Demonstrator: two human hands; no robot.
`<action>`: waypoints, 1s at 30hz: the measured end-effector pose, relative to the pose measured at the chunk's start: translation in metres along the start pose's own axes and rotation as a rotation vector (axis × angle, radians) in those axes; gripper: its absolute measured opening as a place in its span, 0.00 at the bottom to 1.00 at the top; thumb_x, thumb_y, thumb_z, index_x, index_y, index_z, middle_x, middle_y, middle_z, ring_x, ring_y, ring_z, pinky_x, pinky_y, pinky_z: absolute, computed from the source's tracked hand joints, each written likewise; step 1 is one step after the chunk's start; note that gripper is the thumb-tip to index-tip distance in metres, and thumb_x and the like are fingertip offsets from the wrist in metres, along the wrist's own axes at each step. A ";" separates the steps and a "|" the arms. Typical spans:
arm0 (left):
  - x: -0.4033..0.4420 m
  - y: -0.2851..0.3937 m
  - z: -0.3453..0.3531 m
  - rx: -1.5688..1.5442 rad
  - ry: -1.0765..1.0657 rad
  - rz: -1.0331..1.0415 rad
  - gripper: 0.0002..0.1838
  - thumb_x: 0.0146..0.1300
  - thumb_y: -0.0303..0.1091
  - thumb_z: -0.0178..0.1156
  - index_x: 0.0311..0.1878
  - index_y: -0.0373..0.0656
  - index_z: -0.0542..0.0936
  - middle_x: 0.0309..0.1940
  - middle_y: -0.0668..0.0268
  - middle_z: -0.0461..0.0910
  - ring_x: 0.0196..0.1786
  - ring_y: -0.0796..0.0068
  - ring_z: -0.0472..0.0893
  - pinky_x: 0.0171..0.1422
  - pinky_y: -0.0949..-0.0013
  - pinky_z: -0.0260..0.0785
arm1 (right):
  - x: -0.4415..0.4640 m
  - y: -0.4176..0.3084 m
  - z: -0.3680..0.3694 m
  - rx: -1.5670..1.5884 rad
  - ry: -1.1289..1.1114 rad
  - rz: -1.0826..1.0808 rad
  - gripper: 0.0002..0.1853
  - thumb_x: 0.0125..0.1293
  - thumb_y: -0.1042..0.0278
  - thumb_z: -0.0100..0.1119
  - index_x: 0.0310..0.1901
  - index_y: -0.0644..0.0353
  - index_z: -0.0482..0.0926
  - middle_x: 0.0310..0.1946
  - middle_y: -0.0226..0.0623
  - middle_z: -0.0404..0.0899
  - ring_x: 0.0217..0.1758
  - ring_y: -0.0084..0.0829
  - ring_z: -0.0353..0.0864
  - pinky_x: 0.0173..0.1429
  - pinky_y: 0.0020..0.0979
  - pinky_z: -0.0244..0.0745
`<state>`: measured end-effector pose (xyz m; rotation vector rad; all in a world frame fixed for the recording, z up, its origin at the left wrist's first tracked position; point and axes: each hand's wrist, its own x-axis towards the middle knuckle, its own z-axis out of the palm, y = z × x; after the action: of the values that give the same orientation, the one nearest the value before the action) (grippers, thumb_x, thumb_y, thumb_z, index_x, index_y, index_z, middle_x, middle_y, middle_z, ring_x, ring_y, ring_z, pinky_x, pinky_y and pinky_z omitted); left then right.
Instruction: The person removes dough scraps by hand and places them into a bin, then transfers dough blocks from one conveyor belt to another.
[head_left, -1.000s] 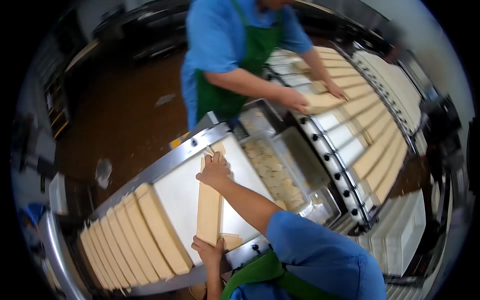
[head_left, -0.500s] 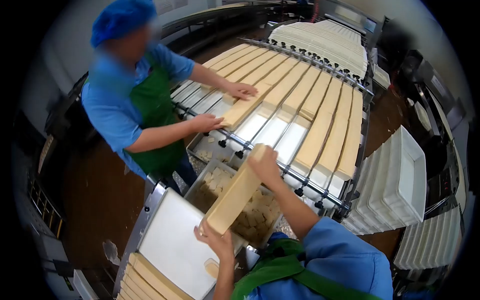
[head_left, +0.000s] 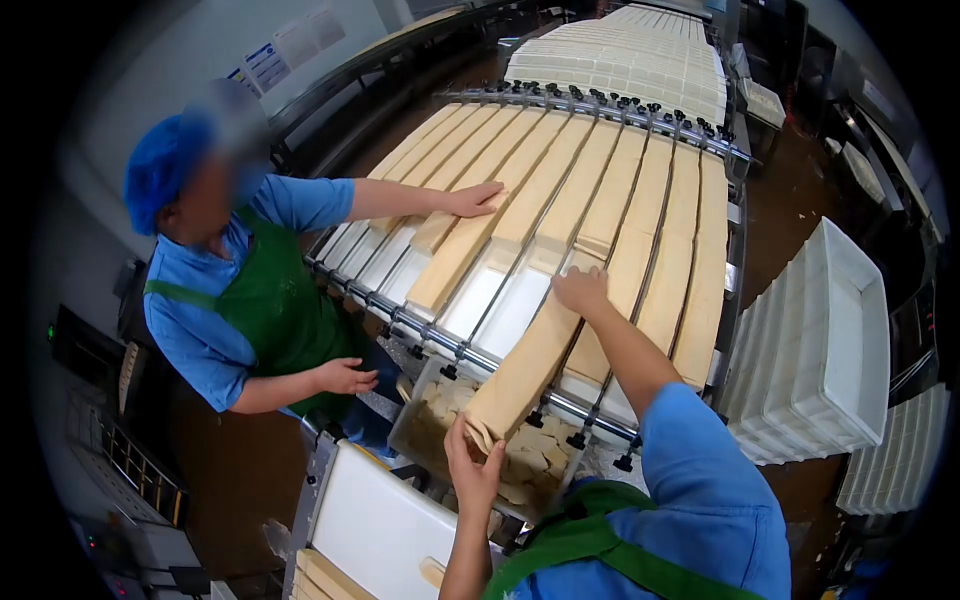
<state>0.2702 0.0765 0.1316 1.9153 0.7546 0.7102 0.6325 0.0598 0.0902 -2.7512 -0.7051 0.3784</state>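
Observation:
A long, pale yellow layered strip [head_left: 525, 367] slants across the front rail, its far part lying in a lane of the slotted table. My left hand [head_left: 474, 466] is closed round its near end, where thin flaps [head_left: 481, 436] come away beside the thumb. Over the far end my right hand [head_left: 581, 290] is closed on the strip, fingers curled across its top. Under the near end stands a bin [head_left: 404, 432] of pale scraps [head_left: 535, 455]. Similar strips [head_left: 655, 290] lie in the lanes beside my right hand.
Across the table, a co-worker's hand [head_left: 472, 200] rests on another strip, with the other hand [head_left: 346, 377] held near the bin. A white board [head_left: 375, 515] with more strips [head_left: 325, 578] is at lower left. Stacked white trays [head_left: 800, 350] stand at right. Black knobs line the metal rail [head_left: 480, 357].
Both my hands have moved the strip forward and right from above the bin onto the table's front rail. The co-worker's near hand has left its strip and dropped toward the bin.

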 end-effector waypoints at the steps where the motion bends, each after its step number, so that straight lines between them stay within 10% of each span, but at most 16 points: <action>1: 0.004 0.000 0.004 0.007 -0.002 0.004 0.38 0.55 0.26 0.67 0.68 0.38 0.60 0.60 0.57 0.63 0.59 0.63 0.71 0.61 0.64 0.68 | 0.003 0.001 0.001 0.025 -0.001 0.012 0.29 0.66 0.49 0.37 0.52 0.67 0.75 0.58 0.52 0.72 0.62 0.51 0.64 0.64 0.48 0.52; 9: 0.035 -0.023 0.054 0.027 -0.054 0.059 0.36 0.58 0.23 0.63 0.68 0.37 0.59 0.63 0.55 0.61 0.62 0.62 0.69 0.61 0.65 0.69 | 0.025 0.018 0.027 -0.119 0.353 -0.026 0.24 0.60 0.56 0.47 0.51 0.67 0.74 0.63 0.51 0.65 0.63 0.48 0.62 0.64 0.51 0.51; 11: 0.046 -0.035 0.074 -0.406 -0.205 -0.139 0.34 0.61 0.22 0.59 0.69 0.37 0.57 0.65 0.55 0.59 0.62 0.64 0.69 0.61 0.67 0.68 | 0.008 0.011 0.031 -0.134 0.546 -0.126 0.23 0.57 0.59 0.52 0.51 0.65 0.74 0.59 0.50 0.67 0.62 0.48 0.62 0.62 0.52 0.52; 13: 0.050 -0.043 0.086 -0.247 -0.181 -0.028 0.32 0.64 0.22 0.55 0.70 0.37 0.55 0.65 0.55 0.60 0.61 0.66 0.70 0.60 0.68 0.68 | -0.045 -0.014 -0.004 0.104 0.300 -0.195 0.22 0.62 0.65 0.49 0.57 0.65 0.69 0.56 0.48 0.69 0.61 0.46 0.65 0.65 0.53 0.51; 19: 0.043 -0.030 0.065 -0.165 -0.104 0.004 0.32 0.62 0.20 0.50 0.70 0.39 0.56 0.61 0.52 0.67 0.56 0.66 0.75 0.57 0.69 0.69 | -0.149 -0.028 0.049 0.308 0.419 -0.920 0.21 0.56 0.65 0.55 0.54 0.56 0.72 0.61 0.45 0.67 0.61 0.43 0.66 0.59 0.46 0.59; 30: -0.063 -0.123 -0.028 0.296 0.219 -0.180 0.28 0.54 0.32 0.61 0.60 0.38 0.69 0.57 0.46 0.66 0.63 0.45 0.64 0.67 0.48 0.55 | -0.162 -0.025 0.056 0.170 0.560 -0.902 0.12 0.54 0.66 0.60 0.41 0.47 0.82 0.63 0.42 0.66 0.63 0.40 0.66 0.58 0.42 0.58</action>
<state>0.1830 0.0916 0.0219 2.0182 1.2102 0.7345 0.4670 0.0112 0.0758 -1.9374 -1.5027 -0.4763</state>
